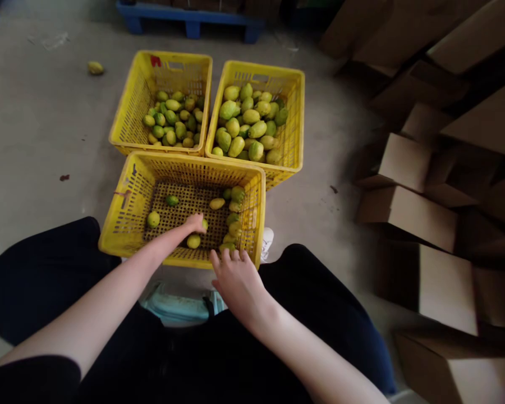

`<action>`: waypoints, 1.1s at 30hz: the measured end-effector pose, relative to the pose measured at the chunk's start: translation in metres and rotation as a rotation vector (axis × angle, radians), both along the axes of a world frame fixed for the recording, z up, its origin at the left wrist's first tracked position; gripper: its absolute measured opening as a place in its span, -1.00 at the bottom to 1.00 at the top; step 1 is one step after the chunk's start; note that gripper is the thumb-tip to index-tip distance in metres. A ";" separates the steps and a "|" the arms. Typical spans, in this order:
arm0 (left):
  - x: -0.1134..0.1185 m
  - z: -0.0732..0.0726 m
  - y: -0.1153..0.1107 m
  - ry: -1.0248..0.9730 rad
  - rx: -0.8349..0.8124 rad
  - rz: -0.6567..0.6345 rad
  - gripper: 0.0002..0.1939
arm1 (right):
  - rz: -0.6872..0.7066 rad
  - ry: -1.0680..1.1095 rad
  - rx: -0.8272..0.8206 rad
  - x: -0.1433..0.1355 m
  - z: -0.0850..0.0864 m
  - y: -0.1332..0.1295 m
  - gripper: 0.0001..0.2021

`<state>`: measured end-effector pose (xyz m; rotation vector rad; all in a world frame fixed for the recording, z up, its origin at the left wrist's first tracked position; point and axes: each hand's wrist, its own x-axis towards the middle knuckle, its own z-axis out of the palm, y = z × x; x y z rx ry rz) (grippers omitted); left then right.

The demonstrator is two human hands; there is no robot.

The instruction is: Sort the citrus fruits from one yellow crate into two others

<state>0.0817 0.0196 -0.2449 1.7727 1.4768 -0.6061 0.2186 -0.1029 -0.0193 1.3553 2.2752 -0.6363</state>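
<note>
My left hand (196,223) reaches down into the near yellow crate (126,224), its fingers closed round a yellow-green lemon (205,224) that shows only in part. Just below it lies another lemon (194,241). My right hand (240,280) is over the crate's front rim, fingers apart and nothing in them; whether it touches the rim I cannot tell. Along the crate's right wall several lemons (234,229) are lined up. A yellow lemon (217,203), a dark green one (172,200) and a light one (153,219) lie loose on the grid bottom.
Behind stand two more yellow crates, the left one (126,112) and the right one (298,118), both holding many lemons. One lemon (95,68) lies on the floor. Cardboard boxes (421,219) crowd the right side. A blue pallet (192,22) sits at the back.
</note>
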 end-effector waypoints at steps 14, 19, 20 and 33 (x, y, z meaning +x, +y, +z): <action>-0.080 0.263 0.033 -1.623 -0.395 1.137 -0.61 | 0.028 0.032 -0.123 0.007 -0.020 0.033 -0.60; -0.104 0.272 0.017 -1.748 -0.437 1.636 -0.81 | -0.093 0.090 -0.269 -0.012 -0.084 0.061 -0.78; -0.107 0.264 0.016 -1.714 -0.392 1.757 -0.82 | -0.136 0.081 -0.300 -0.017 -0.101 0.068 -0.81; -0.132 0.268 0.021 -1.589 -0.109 2.108 -0.85 | -0.728 0.011 -0.587 -0.086 -0.246 0.074 -0.65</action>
